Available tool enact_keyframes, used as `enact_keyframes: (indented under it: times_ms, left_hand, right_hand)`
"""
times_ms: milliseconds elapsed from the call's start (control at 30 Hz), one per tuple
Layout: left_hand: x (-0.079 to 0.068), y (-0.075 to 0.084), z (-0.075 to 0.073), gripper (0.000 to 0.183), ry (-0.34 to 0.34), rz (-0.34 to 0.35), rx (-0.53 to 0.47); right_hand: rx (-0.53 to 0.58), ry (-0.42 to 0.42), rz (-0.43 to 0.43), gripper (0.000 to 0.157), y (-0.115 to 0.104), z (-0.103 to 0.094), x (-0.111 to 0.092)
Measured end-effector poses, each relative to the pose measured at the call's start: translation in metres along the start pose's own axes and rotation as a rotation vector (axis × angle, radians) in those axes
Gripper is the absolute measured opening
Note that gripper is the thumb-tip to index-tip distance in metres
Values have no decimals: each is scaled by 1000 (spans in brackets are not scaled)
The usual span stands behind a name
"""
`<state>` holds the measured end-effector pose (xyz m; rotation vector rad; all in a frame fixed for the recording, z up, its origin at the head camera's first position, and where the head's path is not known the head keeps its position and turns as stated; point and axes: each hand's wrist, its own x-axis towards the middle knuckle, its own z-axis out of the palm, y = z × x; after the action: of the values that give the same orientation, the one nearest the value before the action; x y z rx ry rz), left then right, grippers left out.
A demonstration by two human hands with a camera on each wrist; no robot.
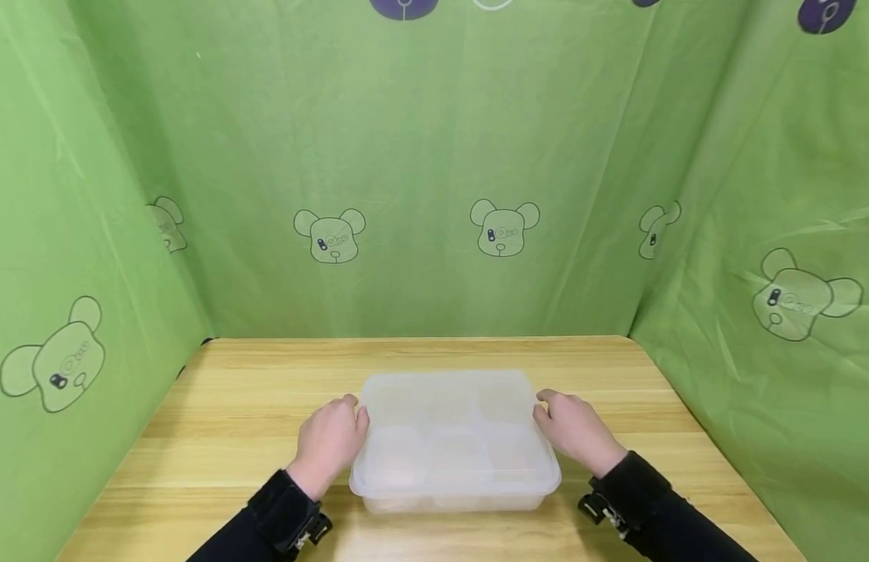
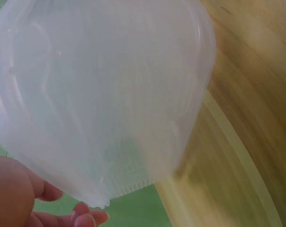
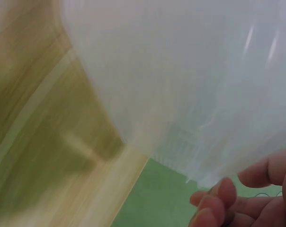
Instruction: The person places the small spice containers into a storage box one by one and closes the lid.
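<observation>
A translucent white plastic storage box (image 1: 457, 437) with a lid stands in front of me at the middle of the table. Through the cloudy lid, several rounded shapes show in rows. My left hand (image 1: 330, 439) grips the box's left rim, its thumb toward the lid's edge. On the opposite side my right hand (image 1: 580, 429) holds the right rim in the same way. In the left wrist view, the fingertips (image 2: 88, 218) curl under the edge of the box (image 2: 110, 94). The right wrist view has curled fingers (image 3: 211, 208) right at the box's edge (image 3: 181, 85).
The light wooden table (image 1: 265, 375) stretches around the box on all sides. Green cloth (image 1: 420, 140) printed with bear heads hangs behind it and along both sides. Dark sleeves (image 1: 659, 499) with small wrist devices cover both forearms.
</observation>
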<state>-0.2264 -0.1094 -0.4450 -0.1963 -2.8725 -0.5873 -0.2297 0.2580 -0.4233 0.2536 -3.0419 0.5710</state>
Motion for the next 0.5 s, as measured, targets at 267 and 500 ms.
enact_keyframes:
  times_ms: [267, 500]
  left_hand:
    - [0, -5, 1, 42, 25, -9, 0]
    - [-1, -4, 3, 40, 31, -3, -5]
  right_hand:
    - [-6, 10, 19, 45, 4, -2, 0]
    - [-1, -2, 1, 44, 3, 2, 2]
